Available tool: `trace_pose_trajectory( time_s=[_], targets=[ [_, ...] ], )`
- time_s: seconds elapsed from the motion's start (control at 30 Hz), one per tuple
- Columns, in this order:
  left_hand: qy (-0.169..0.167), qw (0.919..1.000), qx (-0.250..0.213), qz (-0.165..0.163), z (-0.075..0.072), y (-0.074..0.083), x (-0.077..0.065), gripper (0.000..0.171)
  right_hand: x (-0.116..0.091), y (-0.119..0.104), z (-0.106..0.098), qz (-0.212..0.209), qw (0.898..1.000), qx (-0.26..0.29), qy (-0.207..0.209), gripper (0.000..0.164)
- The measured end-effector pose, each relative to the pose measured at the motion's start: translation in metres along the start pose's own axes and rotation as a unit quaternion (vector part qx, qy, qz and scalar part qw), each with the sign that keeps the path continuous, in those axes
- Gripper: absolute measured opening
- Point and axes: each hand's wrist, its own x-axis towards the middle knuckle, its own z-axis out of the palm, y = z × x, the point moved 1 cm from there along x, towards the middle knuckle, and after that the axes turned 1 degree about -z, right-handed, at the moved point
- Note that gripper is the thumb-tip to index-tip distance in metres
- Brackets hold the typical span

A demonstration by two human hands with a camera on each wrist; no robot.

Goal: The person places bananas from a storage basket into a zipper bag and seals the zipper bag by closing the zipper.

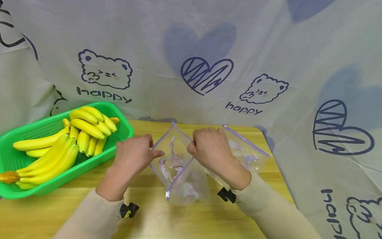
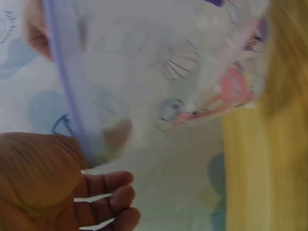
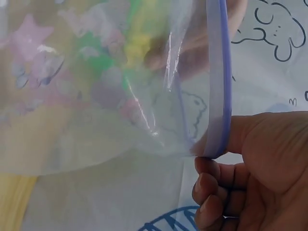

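A clear zip bag [image 1: 191, 191] with purple edging and pastel printed figures is held above the table, its mouth spread into a diamond. My left hand [image 1: 134, 152] pinches the left side of the mouth. In the left wrist view, the thumb of the left hand [image 2: 41, 178] shows blurred through the plastic while the other fingers stay outside. On the opposite side, my right hand [image 1: 210, 146] grips the purple edge; the right wrist view shows the right hand [image 3: 269, 168] with curled fingers. A white slider [image 1: 167, 195] sits at the mouth's near corner. No contents are visible inside.
A green basket [image 1: 85, 169] holding several yellow bananas [image 1: 86, 127] stands to the left. Another zip bag [image 1: 250, 156] lies on the wooden table [image 1: 185, 222], partly behind my right hand. A printed cloth [image 1: 155, 43] hangs behind and to the right.
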Motion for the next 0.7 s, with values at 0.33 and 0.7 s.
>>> trace_pose_trajectory(
  time_s=[0.33,0.7],
  targets=[
    [-0.031,0.9978,0.04,-0.043,0.013,-0.009,0.014,0.019,-0.001,0.0,-0.001,0.011,0.999,-0.004,-0.038,0.031],
    [0.073,0.9969,-0.013,0.026,0.004,0.008,0.005,0.019,-0.003,0.003,0.01,-0.021,0.994,-0.037,0.103,0.025]
  ],
)
